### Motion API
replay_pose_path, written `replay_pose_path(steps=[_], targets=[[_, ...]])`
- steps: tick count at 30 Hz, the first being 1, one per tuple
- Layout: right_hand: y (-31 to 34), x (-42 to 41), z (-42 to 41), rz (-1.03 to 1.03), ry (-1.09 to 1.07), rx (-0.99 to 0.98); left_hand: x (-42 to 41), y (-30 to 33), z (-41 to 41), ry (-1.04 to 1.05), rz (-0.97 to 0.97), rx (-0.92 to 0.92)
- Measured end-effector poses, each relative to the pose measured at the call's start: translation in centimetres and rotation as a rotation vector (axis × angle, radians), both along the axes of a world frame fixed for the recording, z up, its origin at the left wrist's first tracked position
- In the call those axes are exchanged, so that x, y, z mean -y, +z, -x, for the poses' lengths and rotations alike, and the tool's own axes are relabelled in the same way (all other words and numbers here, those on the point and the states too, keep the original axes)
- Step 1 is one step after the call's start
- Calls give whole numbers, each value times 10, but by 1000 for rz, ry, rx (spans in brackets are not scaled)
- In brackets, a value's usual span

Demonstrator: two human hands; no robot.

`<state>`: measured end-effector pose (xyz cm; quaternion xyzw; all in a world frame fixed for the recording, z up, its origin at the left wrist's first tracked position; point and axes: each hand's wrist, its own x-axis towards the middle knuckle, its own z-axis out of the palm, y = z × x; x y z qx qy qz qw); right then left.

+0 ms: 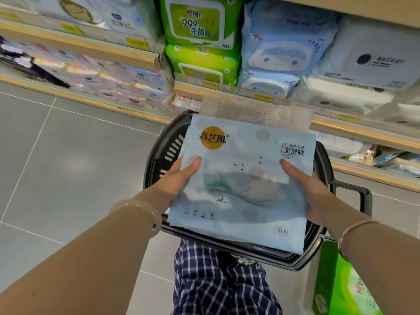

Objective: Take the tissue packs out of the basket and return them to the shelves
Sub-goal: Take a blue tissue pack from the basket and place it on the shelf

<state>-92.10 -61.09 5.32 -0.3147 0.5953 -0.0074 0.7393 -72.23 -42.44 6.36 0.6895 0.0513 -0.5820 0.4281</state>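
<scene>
A large pale blue tissue pack (245, 178) with a gold round logo and a wave picture is held flat above a black shopping basket (159, 155). My left hand (175, 185) grips its left edge, thumb on top. Its right edge is gripped by my right hand (311, 189) the same way. The pack's clear plastic handle flap (256, 112) points toward the shelves. The pack hides most of the basket's inside.
Wooden shelves (204, 88) ahead hold green wipe packs (200, 21), blue wipe packs (281, 51) and white packs (372, 57); pastel packs (109, 76) fill the left shelves. A green tissue pack (341, 287) stands on the floor at lower right. Grey tiled floor (68, 167) spreads left.
</scene>
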Motion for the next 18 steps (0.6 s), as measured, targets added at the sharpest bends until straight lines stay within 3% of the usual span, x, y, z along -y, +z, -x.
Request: replay_pose_path(steps=[9,14,18], targets=[[68,-15,-3,99,-33,72,-20,64,8,145,174,43],[146,-32,-17,176,-26,155,-36,140,0,222,121,194],[222,-50,-28,276,-34,249,-48,217,-6,318,209,303]])
